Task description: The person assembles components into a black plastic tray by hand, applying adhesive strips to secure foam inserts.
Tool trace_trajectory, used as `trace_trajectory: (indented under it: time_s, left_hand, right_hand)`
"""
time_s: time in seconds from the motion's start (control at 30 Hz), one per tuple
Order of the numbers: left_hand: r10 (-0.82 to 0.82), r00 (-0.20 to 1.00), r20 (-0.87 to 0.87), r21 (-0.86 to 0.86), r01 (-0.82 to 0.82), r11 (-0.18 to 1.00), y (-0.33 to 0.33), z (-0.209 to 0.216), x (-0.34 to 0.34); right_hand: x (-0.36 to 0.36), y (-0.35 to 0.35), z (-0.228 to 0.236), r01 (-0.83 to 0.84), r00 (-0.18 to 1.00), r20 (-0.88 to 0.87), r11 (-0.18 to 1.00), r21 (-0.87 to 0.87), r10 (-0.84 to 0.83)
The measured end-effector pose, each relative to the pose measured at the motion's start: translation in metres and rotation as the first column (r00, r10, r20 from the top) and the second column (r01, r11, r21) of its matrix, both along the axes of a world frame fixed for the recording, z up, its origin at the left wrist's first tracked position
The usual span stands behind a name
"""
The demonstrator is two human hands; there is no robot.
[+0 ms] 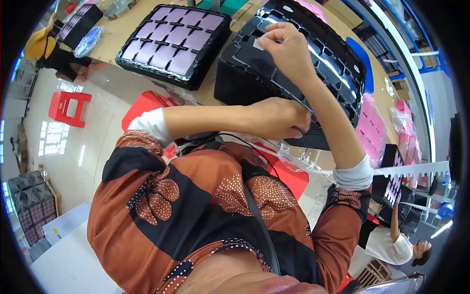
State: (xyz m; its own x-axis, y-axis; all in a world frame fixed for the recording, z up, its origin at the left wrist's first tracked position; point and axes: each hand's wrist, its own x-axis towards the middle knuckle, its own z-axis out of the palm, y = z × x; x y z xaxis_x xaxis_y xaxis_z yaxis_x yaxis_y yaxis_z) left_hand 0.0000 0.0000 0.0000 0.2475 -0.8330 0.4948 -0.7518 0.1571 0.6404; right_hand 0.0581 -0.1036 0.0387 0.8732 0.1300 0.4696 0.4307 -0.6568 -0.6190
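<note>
A tall stack of glossy black plastic compartment trays [245, 81] stands on the table in front of me. My right hand [290, 51] reaches over its top, thumb and forefinger pinching a small white sticker [258, 44] at the top tray's left corner. At the stack's near edge, my left hand [283, 117] is closed with the fingers curled under; what it holds, if anything, is hidden. To the left lies another black tray stack [183, 81], its top filled with pale pink-purple pieces [166, 39]. Other small white stickers [288, 8] show on the top trays at my right.
Pink sheets [370, 130] and clear plastic film [402, 120] lie on the right of the table [105, 49]. Red stools [68, 109] stand on the floor. One person in yellow [41, 45] is at the far left, another in white [391, 245] at the lower right.
</note>
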Motion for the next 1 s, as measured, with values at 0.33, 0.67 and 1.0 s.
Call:
trace_trajectory:
  time_s: [0.33, 0.67, 1.0]
  left_hand:
    - [0.382, 0.888, -0.257, -0.060, -0.409, 0.910, 0.084, 0.010, 0.044]
    - [0.639, 0.731, -0.239, 0.008, -0.657, 0.754, 0.091, 0.011, 0.090]
    - [0.682, 0.681, 0.267, 0.262, -0.732, 0.628, 0.046, 0.017, 0.106]
  right_hand:
    - [0.024, 0.003, -0.046, 0.121, 0.985, -0.132, 0.990, 0.067, -0.111]
    - [0.022, 0.008, -0.043, 0.224, 0.968, -0.051, 0.940, -0.258, -0.245]
    - [0.021, -0.063, -0.029, -0.121, 0.971, 0.174, 0.966, -0.228, 0.163]
